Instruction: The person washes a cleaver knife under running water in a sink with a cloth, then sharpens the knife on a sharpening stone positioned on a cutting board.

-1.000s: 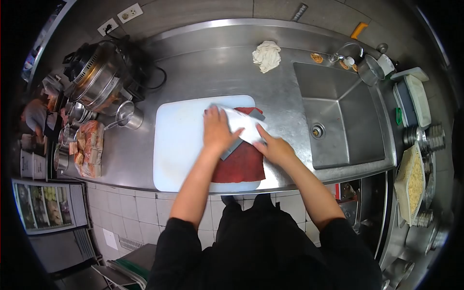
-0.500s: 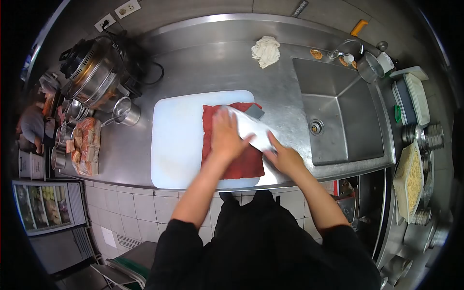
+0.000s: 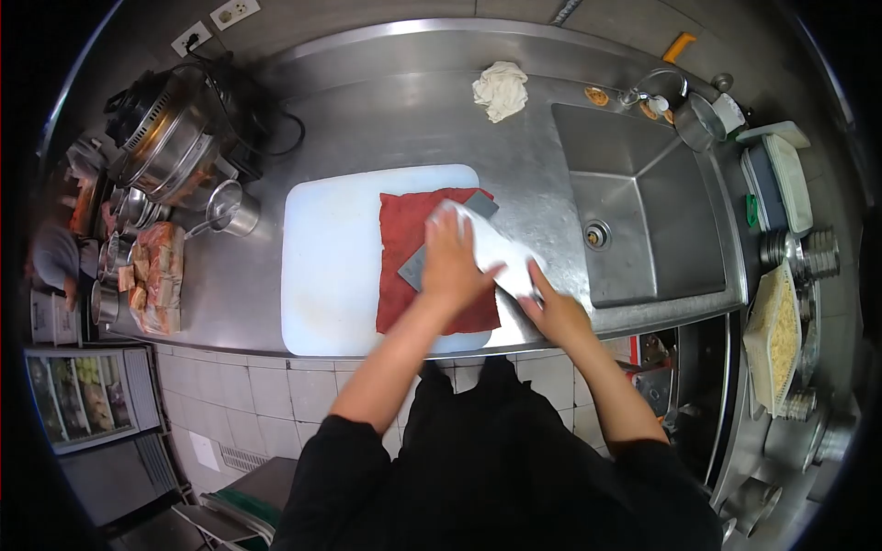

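A grey whetstone lies diagonally on a folded red cloth, which rests on a white cutting board. Across the stone sits a broad, shiny blade, seemingly a cleaver, covering the stone's middle. My left hand presses on the blade's far part with fingers stretched out flat and thumb apart. At the near right end, my right hand is closed around the cleaver's handle, which is mostly hidden by the fingers.
To the right is a steel sink with a tap and a pot. A crumpled white cloth lies behind the board. Leftward stand a metal jug, packed meat and a large appliance. Another person's arm shows far left.
The cleaver and both hands have slid to the right and slightly nearer me across the stone. The whetstone's near left end now shows. The view has shifted slightly.
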Demonstrator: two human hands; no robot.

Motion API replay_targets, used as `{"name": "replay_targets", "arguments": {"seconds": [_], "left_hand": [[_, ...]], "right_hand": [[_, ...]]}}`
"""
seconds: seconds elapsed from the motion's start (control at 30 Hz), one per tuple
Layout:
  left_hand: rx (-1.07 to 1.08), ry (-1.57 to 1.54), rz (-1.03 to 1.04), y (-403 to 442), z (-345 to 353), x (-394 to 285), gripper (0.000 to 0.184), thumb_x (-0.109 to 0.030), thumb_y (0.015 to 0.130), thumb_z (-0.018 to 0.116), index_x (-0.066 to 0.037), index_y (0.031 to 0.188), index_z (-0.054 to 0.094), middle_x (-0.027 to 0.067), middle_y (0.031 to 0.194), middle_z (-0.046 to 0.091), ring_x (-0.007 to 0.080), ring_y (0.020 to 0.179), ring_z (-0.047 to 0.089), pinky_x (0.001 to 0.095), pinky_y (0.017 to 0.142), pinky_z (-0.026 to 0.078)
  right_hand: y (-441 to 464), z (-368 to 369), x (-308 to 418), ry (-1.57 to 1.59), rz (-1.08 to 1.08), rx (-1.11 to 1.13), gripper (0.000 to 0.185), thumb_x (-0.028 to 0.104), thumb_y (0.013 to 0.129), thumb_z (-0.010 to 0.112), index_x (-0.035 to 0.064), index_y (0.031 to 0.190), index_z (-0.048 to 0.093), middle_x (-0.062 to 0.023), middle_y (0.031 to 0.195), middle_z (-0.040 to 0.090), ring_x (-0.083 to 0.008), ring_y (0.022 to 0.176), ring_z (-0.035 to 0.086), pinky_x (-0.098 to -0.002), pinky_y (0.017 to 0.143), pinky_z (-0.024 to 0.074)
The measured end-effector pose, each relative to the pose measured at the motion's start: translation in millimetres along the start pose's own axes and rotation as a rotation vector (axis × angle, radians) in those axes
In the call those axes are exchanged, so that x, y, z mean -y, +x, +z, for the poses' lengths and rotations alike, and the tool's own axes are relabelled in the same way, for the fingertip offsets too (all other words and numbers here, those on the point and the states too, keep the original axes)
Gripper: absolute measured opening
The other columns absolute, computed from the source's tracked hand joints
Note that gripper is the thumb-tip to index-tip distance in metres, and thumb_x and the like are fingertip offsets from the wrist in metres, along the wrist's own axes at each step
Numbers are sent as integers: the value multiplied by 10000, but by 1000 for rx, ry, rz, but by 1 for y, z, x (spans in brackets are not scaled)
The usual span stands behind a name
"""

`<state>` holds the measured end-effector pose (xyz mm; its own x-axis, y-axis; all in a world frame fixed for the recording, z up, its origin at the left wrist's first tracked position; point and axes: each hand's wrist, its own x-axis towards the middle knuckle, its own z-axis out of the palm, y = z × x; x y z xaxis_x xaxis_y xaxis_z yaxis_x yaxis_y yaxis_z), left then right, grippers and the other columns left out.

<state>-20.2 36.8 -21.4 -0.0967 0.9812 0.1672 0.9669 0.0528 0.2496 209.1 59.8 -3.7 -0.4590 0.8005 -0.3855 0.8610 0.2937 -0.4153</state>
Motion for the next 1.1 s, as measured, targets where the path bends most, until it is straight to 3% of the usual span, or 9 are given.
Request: {"name": "replay_targets", "arguments": {"seconds": [0.1, 0.27, 0.37, 0.53, 0.73, 0.9, 1.0, 1.07, 1.1], "left_hand": [[23, -121, 20, -17, 3, -16, 1035, -625, 842, 689, 137, 1469, 378, 358, 1573, 285, 479, 1507, 210, 553, 1238, 140], [33, -62, -88, 63, -10, 71, 1037, -627, 838, 689, 123, 1479, 370, 325, 1585, 298, 455, 1497, 247, 488, 1239, 190], [53, 8, -65, 56, -9, 60, 1041, -703, 881, 578, 95, 1513, 358, 311, 1600, 291, 413, 1535, 186, 514, 1250, 111], [-27, -89, 45, -24, 4, -27, 1012, -635, 863, 655, 142, 1457, 395, 365, 1552, 318, 468, 1495, 246, 547, 1236, 148], [58, -58, -99, 70, -13, 76, 1019, -629, 843, 683, 112, 1478, 388, 308, 1585, 319, 445, 1500, 251, 505, 1241, 172], [-24, 0, -10, 33, 2, 39, 1035, -634, 833, 693, 119, 1474, 387, 323, 1587, 295, 453, 1503, 235, 516, 1242, 163], [47, -98, 26, -21, 3, -14, 1080, -662, 823, 688, 126, 1486, 364, 354, 1571, 290, 462, 1514, 207, 544, 1247, 122], [65, -96, 6, -10, -1, -3, 1075, -648, 823, 698, 129, 1486, 362, 349, 1576, 287, 459, 1514, 209, 541, 1244, 139], [56, -60, -15, 7, -4, 12, 1060, -636, 825, 703, 122, 1486, 367, 340, 1580, 289, 462, 1511, 212, 529, 1243, 156]], "right_hand": [[-27, 0, -10, 10, 46, 15, 746, 568, 972, 531, 306, 1611, 249, -208, 957, 741, -431, 903, 707, -519, 804, 545], [78, -23, 54, -22, -62, -59, 741, 566, 966, 557, 326, 1603, 264, -239, 984, 729, -457, 940, 694, -513, 824, 545], [68, -21, 46, -47, -53, -74, 748, 579, 964, 544, 293, 1602, 282, -218, 960, 738, -434, 911, 708, -500, 831, 550], [-21, 4, -23, -9, -4, -17, 784, 567, 948, 588, 329, 1611, 244, -189, 967, 746, -410, 897, 718, -490, 789, 558], [82, -27, 63, -48, -60, -35, 731, 565, 976, 520, 299, 1606, 262, -205, 1006, 737, -414, 953, 702, -499, 821, 548], [35, -4, 27, -8, -56, -55, 752, 543, 975, 558, 293, 1612, 247, -200, 943, 741, -415, 886, 713, -507, 793, 551], [-15, 14, -10, 27, -30, -39, 773, 535, 968, 581, 305, 1616, 229, -193, 904, 739, -415, 837, 715, -507, 756, 554], [-19, 10, -6, 7, 2, -8, 790, 537, 964, 584, 309, 1621, 209, -181, 905, 741, -411, 821, 716, -499, 729, 557], [0, 2, 12, 59, -24, -36, 796, 498, 952, 622, 338, 1616, 214, -263, 922, 724, -469, 859, 699, -511, 767, 548]]}}
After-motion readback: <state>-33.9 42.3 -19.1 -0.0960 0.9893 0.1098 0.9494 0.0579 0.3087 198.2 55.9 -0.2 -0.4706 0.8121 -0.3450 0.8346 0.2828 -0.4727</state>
